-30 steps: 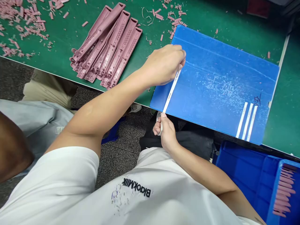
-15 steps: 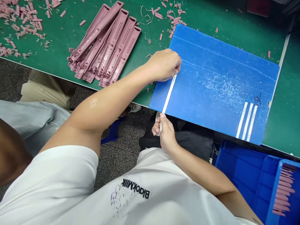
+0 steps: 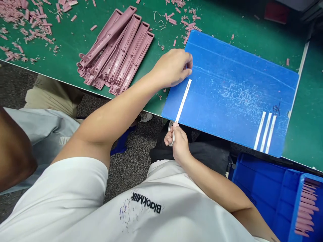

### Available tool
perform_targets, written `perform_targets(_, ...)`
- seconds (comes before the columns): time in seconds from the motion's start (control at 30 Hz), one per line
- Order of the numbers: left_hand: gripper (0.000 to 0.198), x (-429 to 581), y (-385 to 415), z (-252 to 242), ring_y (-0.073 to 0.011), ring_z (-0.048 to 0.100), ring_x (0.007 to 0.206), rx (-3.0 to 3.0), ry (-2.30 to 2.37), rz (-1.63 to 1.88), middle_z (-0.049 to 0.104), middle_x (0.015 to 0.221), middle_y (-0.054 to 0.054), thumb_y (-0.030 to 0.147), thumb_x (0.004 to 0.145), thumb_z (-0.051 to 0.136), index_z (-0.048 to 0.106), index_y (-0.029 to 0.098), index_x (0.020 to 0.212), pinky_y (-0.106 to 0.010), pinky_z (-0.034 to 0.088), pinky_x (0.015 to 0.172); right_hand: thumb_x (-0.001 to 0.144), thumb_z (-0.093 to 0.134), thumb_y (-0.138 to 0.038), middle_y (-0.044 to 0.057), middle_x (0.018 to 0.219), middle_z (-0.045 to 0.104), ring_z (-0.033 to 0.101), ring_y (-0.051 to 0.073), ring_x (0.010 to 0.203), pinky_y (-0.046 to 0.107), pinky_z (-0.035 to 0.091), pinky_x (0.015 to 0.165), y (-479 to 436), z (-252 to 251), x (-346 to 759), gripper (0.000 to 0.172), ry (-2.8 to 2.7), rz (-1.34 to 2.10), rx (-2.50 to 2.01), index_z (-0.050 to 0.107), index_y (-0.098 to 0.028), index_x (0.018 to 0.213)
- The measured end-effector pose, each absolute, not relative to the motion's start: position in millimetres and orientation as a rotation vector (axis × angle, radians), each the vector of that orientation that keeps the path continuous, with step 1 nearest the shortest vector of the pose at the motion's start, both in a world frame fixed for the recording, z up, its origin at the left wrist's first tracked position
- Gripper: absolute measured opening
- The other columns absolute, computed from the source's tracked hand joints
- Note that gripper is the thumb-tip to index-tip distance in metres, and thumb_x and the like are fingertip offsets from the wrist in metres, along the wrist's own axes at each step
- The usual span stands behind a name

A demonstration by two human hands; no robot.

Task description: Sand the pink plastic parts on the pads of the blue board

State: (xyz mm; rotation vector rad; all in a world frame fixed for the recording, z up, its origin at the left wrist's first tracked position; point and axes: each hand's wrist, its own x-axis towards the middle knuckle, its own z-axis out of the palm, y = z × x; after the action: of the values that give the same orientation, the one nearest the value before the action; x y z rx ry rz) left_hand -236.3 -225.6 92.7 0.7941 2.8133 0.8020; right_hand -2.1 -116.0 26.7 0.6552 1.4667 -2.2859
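Note:
My left hand (image 3: 175, 67) hovers over the left side of the blue plastic board (image 3: 219, 114), its thumb and curled fingers apart and nothing between them. Just below its fingertips ends a narrow white tape strip (image 3: 183, 101) with small dark print. That strip runs down to the board's front edge. There my right hand (image 3: 178, 139) is closed on a white tape roll (image 3: 171, 129), the thumb pressing where the strip leaves it. Three short white strips (image 3: 264, 132) lie side by side near the board's front right corner.
Long pink plastic parts (image 3: 116, 53) are stacked on the green table (image 3: 227, 16) left of the board. Pink scraps (image 3: 27, 23) litter its far side. A blue bin (image 3: 300, 201) with pink pieces stands lower right. Another person's arm (image 3: 15, 154) is at far left.
My left hand has let go of the strip's far end and lifted slightly away from it. The strip stays on the board; my right hand keeps the roll at the front edge.

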Motion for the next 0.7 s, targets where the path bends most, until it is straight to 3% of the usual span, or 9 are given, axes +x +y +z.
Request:
perform_targets(0.13,0.045,-204,-227,83,-0.0439,0.060,0.141,1.005,2.783,0.753,0.077,0.138,-0.014,0.040,0.101,0.058,0.086,0.030,0.134,-0.061,0.044,0.115,0.087,0.075,-0.094,-0.010,0.054,0.044,0.043,0.011,0.048,0.027,0.040,0.051,-115,26,-2,0.071,1.479,-2.274,0.650,0.053,-0.026,0.085)
perform_targets(0.3,0.047,-194,-239,79,-0.0430,0.054,0.147,0.932,2.820,0.804,0.078,0.141,-0.011,0.040,0.106,0.055,0.082,0.037,0.145,-0.062,0.043,0.117,0.087,0.075,-0.094,-0.010,0.053,0.043,0.044,0.011,0.048,0.027,0.040,0.052,-114,26,-3,0.071,1.480,-2.278,0.656,0.054,-0.027,0.085)
perform_targets(0.53,0.022,-138,-258,100,-0.0350,0.067,0.116,1.154,2.571,0.563,0.079,0.111,-0.011,0.034,0.104,0.067,0.087,0.027,0.104,-0.050,0.050,0.109,0.090,0.074,-0.092,-0.010,0.053,0.044,0.043,0.011,0.048,0.027,0.041,0.052,-115,29,-3,0.070,1.466,-2.274,0.642,0.053,-0.026,0.084)
perform_targets(0.7,0.013,-132,-259,89,-0.0317,0.067,0.111,1.157,2.533,0.571,0.077,0.108,-0.008,0.033,0.104,0.073,0.083,0.026,0.099,-0.048,0.047,0.113,0.089,0.078,-0.088,-0.009,0.052,0.045,0.041,0.011,0.048,0.026,0.039,0.051,-115,33,-6,0.067,1.419,-2.309,0.665,0.053,-0.026,0.083)
